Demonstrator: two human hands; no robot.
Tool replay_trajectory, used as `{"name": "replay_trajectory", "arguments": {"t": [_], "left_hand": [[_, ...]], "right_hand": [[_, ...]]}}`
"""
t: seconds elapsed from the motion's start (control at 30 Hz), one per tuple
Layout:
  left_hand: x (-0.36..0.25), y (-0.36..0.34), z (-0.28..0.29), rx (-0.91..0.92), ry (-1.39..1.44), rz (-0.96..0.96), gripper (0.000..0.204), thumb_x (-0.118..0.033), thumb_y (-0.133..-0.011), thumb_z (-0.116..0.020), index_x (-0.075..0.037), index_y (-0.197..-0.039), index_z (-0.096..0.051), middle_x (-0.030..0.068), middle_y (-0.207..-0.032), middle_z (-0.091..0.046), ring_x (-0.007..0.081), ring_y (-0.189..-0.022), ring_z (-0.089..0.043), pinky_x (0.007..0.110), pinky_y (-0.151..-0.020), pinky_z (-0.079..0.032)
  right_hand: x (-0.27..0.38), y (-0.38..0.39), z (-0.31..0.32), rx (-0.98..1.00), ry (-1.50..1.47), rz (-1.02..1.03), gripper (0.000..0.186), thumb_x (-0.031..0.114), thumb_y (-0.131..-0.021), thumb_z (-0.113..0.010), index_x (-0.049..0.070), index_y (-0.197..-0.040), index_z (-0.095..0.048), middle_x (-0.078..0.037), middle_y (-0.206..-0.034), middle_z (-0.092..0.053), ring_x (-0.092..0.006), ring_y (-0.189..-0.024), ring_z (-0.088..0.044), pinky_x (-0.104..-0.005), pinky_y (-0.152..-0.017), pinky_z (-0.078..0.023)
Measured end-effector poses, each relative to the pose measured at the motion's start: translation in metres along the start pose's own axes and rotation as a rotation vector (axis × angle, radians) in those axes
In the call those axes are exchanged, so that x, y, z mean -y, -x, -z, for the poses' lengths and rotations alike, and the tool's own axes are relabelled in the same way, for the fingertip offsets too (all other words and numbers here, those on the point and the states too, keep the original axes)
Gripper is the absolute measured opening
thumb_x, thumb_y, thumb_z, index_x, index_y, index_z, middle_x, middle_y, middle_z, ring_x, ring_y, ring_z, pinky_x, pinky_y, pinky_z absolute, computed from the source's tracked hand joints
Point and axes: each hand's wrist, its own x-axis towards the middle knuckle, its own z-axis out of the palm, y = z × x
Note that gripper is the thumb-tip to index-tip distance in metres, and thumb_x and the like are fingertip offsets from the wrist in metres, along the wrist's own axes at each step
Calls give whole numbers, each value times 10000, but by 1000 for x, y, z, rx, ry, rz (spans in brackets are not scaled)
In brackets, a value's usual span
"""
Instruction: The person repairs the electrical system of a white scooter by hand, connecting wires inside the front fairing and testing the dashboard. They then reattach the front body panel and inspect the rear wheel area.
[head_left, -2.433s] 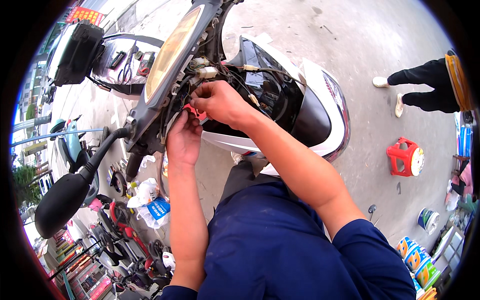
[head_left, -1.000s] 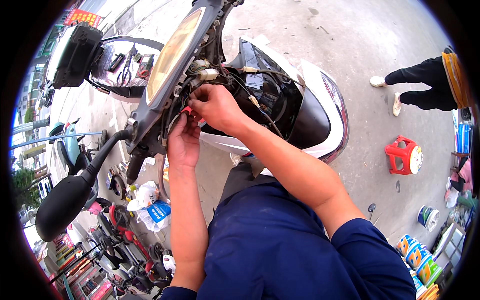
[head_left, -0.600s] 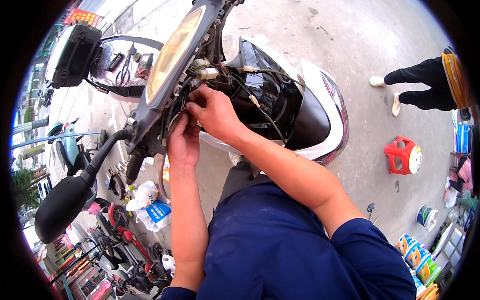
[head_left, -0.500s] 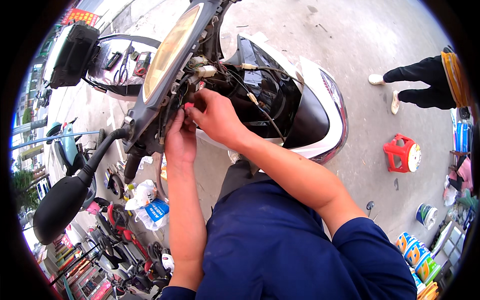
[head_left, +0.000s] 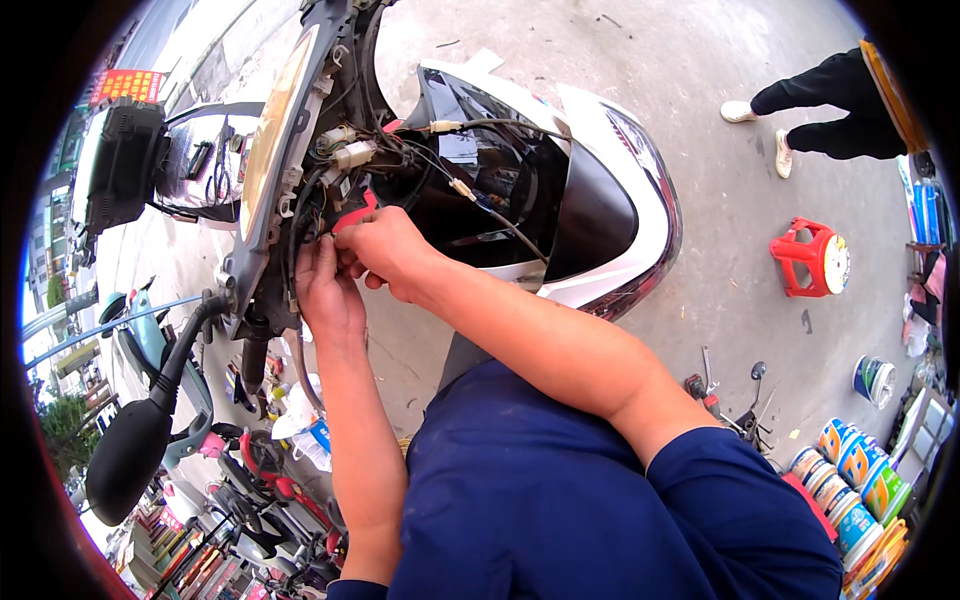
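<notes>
Head view: I'm seeing two bare hands at the lower right edge of a scooter's gray headlight panel (head_left: pixel 262 215), which works as my landmark. Left hand (head_left: pixel 334 297) sits just below and right of the panel, palm up, fingers narrow, tips raised to the wiring; right hand (head_left: pixel 388 252) comes in further to its right, fingers curled, thumb and index nearly closed, tips meeting the left's. Can't tell what's between the fingertips, they hide it. Red piece (head_left: pixel 352 213) is right of the panel, just above the right fingers; contact unclear. Wires (head_left: pixel 398 152) spill out right of the panel's middle, white connectors (head_left: pixel 352 155) among them. Further right of the panel, black-and-white bodywork (head_left: pixel 605 215) with a cable across it. Black mirror (head_left: pixel 130 455) hangs below left of the panel; left of it, a black box (head_left: pixel 120 160) and a silver-covered surface (head_left: pixel 178 180) with tools. Well apart, far right of the panel: red stool (head_left: pixel 800 257), person in black trousers (head_left: pixel 845 130), buckets lower down (head_left: pixel 858 470).
</notes>
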Motion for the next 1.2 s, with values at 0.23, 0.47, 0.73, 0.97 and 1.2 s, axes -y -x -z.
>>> {"name": "replay_trajectory", "arguments": {"t": [0.23, 0.47, 0.73, 0.97, 1.2], "left_hand": [[-3, 4, -12, -44, 86, 17, 139, -97, -975, -477, -36, -1047, -579, 28, -855, -574, 100, -731, -496, 237, -653, -404], [1, -8, -6, -123, 262, 10, 135, -78, -957, -518, 1, -1047, -578, 45, -883, -565, 97, -677, -425, 229, -620, -374], [0, -5, -18, -255, 242, -38, 213, -89, -949, -530, 21, -1132, -536, 86, -1027, -586, 154, -869, -548, 275, -770, -466], [8, -8, -5, 3, 273, -43, 323, -186, -1003, -411, -29, -1278, -473, 127, -1273, -519, 227, -1118, -542, 355, -942, -455], [5, 5, -36, -221, -14, -239, 327, -256, -1025, -381, -19, -1218, -497, 112, -1224, -547, 212, -1076, -564, 336, -909, -455]], "right_hand": [[-10, -14, -4, -43, 7, 124, 120, 109, -801, -595, -9, -781, -602, -40, -638, -532, -109, -519, -445, -265, -433, -296], [-10, 15, 14, -5, 29, 35, 107, 110, -787, -581, 4, -799, -592, -21, -602, -496, -92, -503, -419, -261, -444, -281], [-4, -2, 16, -106, 599, 548, 300, 221, -806, -630, -44, -946, -604, -164, -848, -635, -231, -767, -619, -334, -707, -492], [-2, -9, -15, -217, 884, 889, 263, 149, -783, -662, -3, -979, -576, -196, -875, -609, -386, -809, -602, -440, -725, -497], [-9, -19, -12, -209, 708, 974, 165, 165, -812, -643, 34, -908, -612, -186, -788, -598, -369, -756, -600, -430, -665, -486]]}}
